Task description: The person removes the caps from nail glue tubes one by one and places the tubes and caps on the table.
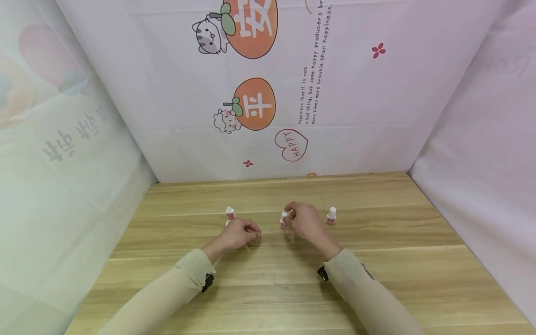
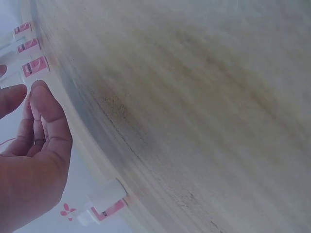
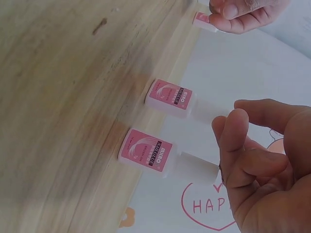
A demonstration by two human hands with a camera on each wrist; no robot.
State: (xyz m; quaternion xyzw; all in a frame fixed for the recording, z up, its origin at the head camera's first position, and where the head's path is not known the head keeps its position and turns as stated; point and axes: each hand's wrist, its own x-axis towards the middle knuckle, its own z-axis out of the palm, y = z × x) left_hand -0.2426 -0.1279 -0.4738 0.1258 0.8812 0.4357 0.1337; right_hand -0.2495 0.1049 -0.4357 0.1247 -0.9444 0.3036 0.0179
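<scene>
Small white bottles of nail glue with pink labels stand on the wooden table. My right hand point(image 1: 306, 222) is at the middle bottle point(image 1: 284, 220), its bent fingertips beside the white cap. Whether they grip that cap is unclear. In the right wrist view two bottles stand close together, the upper one point(image 3: 170, 97) nearest the fingertips, the lower one point(image 3: 148, 153) beside it. My left hand point(image 1: 239, 233) hovers with loosely bent fingers and nothing visible between them. Behind it is the left bottle point(image 1: 230, 214), with a loose white cap point(image 2: 107, 195) in front.
Another capped bottle point(image 1: 331, 216) stands to the right of my right hand. A printed white cloth point(image 1: 335, 149) rises at the table's back edge, with more cloth on both sides. Bare wood point(image 1: 268, 288) spreads between my forearms.
</scene>
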